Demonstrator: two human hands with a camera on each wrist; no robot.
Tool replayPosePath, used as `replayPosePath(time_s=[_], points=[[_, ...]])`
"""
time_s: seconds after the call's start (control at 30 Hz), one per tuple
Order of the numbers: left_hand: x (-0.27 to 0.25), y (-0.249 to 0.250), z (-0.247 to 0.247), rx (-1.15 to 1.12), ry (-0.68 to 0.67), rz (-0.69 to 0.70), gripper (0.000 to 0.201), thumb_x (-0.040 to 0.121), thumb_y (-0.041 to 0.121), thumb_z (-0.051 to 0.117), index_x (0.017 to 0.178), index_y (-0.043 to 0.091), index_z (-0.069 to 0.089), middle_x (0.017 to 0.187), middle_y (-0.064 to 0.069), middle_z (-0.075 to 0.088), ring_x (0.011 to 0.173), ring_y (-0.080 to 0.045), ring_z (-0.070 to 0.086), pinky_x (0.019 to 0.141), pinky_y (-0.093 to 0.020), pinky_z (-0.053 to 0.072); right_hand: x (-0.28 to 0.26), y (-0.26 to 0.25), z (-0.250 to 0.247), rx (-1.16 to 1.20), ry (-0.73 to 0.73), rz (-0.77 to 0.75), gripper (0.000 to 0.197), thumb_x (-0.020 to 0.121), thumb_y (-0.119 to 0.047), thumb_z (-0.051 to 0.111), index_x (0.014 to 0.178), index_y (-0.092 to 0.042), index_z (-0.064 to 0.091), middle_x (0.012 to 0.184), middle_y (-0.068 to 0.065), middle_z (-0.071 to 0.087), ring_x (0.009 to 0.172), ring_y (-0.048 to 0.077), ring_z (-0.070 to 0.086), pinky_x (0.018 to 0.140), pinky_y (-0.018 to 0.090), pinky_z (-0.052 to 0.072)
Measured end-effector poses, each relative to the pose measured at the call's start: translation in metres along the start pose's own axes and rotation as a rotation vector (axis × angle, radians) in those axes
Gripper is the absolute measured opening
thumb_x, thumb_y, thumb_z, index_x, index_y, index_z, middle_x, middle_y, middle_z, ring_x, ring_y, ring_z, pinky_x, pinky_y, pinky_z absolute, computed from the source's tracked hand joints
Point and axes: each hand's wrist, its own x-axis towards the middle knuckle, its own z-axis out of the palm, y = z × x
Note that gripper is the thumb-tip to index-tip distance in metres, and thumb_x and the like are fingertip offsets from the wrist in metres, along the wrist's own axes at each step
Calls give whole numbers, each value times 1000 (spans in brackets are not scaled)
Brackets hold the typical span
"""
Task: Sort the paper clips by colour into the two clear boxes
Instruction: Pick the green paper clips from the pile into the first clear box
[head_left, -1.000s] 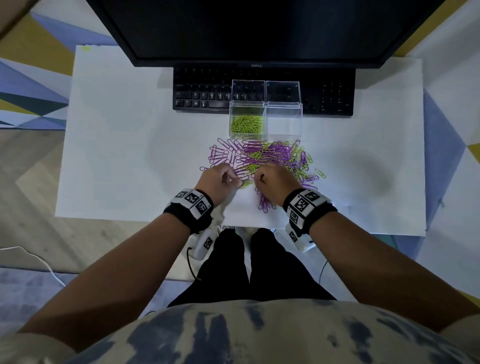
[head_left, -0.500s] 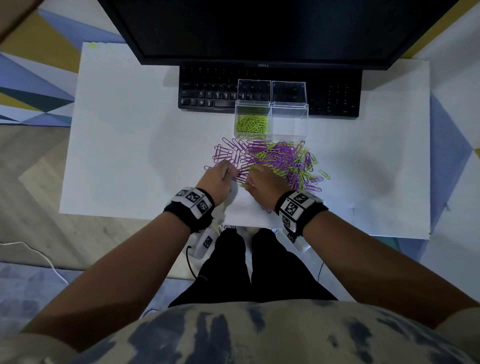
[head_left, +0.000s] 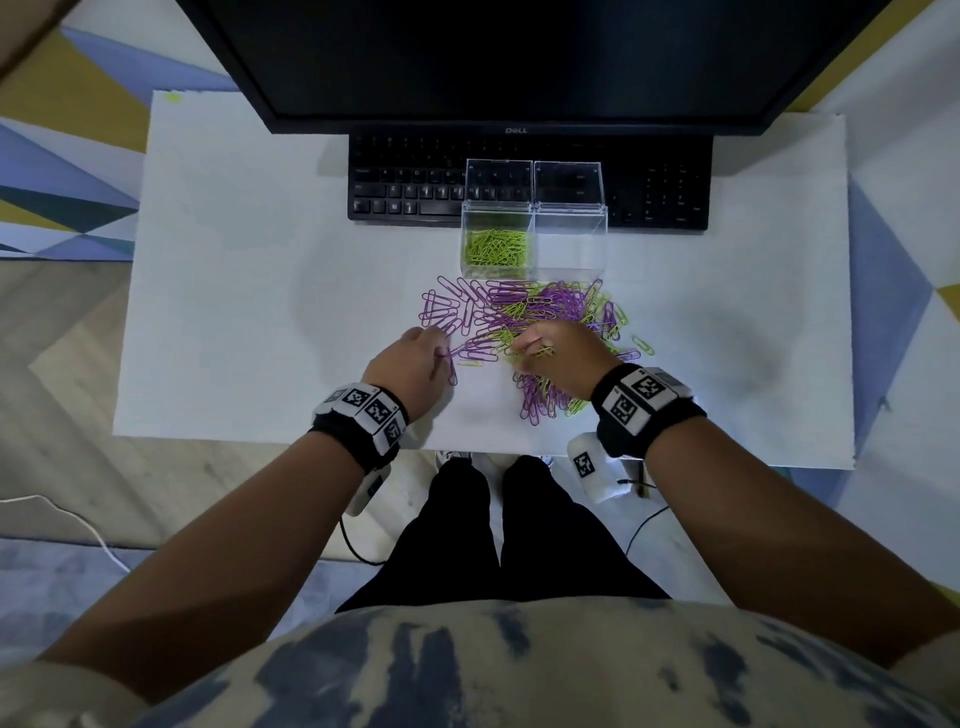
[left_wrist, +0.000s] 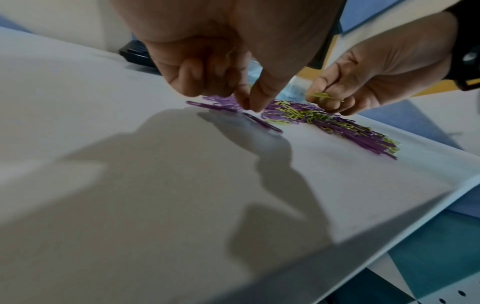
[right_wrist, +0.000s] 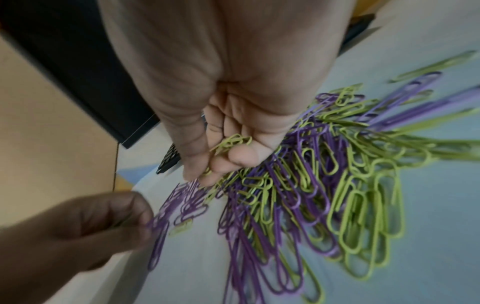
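two colours lie tangled in one pile (head_left: 524, 322) on the white table (head_left: 234, 312), just in front of the clear boxes (head_left: 498, 244); only the left box holds green clips. the right hand (head_left: 563, 358) curls round a few green clips (right_wrist: 228, 144), and the left hand (head_left: 410, 364) pinches down at the pile's edge, its catch hidden. thin looped wire hooks easily, so a purple clip (left_wrist: 262, 123) could likely ride along into the green box. glossy coating may let clips slip from the fingers.

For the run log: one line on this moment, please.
right hand holds green clips | left hand at purple clips | left box green | right box empty
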Motion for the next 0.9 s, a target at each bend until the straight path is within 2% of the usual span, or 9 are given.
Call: replayPosePath(time_s=[0.07, 0.13, 0.27, 0.33, 0.47, 0.63, 0.77, 0.83, 0.9], points=[[-4, -5, -3, -18, 46, -49, 14, 87, 22, 52, 100, 16, 50, 99, -1, 54, 80, -24, 56, 70, -33, 46, -3, 2, -7, 56, -12, 24, 28, 89, -16, 63, 117, -15, 64, 100, -3, 63, 85, 9, 60, 69, 13, 42], [-6, -4, -4, -26, 62, -71, 20, 84, 21, 55, 102, 16, 49, 99, 2, 51, 78, -22, 53, 69, -31, 44, -5, 2, -12, 183, -6, 64, 27, 92, -15, 55, 118, -20, 63, 91, -4, 63, 77, 10, 59, 70, 19, 49], [-5, 11, 5, 8, 18, 83, 13, 85, 20, 54, 98, 18, 54, 99, 0, 55, 79, -25, 58, 67, -32, 47, 1, -4, -13, 584, 42, 185, 18, 89, -2, 48, 97, -7, 64, 78, 4, 57, 70, 17, 53, 62, 27, 49], [-4, 18, 11, 36, -3, 125, 15, 89, 22, 53, 101, 15, 57, 104, -4, 57, 83, -27, 60, 69, -36, 51, 5, -10, -12, 647, 39, 191, 11, 89, -7, 49, 85, -6, 58, 74, 5, 53, 67, 17, 50, 58, 28, 46], [3, 23, 13, 61, -22, 65, 21, 95, 25, 46, 108, 11, 55, 113, -7, 54, 94, -29, 58, 75, -39, 48, 15, -15, -6, 151, 121, 88, 16, 85, -25, 62, 85, -9, 61, 82, -1, 59, 76, 14, 55, 69, 30, 46], [4, 27, 9, 214, -51, 162, 27, 98, 21, 38, 113, 2, 51, 115, -17, 53, 97, -35, 57, 74, -39, 41, 26, -6, 12, -315, 126, -119, 17, 83, -17, 67, 96, -9, 61, 95, 3, 56, 85, 18, 50, 71, 25, 34], [4, 24, 0, -99, 52, 69, 12, 93, 16, 43, 97, 9, 53, 101, -11, 57, 85, -27, 57, 72, -33, 43, 26, -1, 22, -388, 160, -180, 8, 85, -10, 63, 87, -3, 61, 97, 13, 56, 89, 27, 52, 74, 33, 41], [6, 23, -5, -282, 122, -60, 9, 94, 15, 45, 90, 11, 52, 82, -4, 59, 73, -19, 54, 68, -32, 42, 24, -1, 26, -433, 153, -190, 8, 86, -6, 56, 85, 1, 59, 96, 18, 55, 89, 31, 53, 75, 38, 44], [12, 18, -8, -460, 148, -225, 12, 94, 20, 49, 89, 10, 53, 76, -2, 60, 70, -18, 54, 64, -30, 40, 23, 1, 28, -421, 160, -199, 7, 84, -3, 53, 84, 2, 58, 95, 20, 54, 88, 33, 54, 76, 43, 46]])
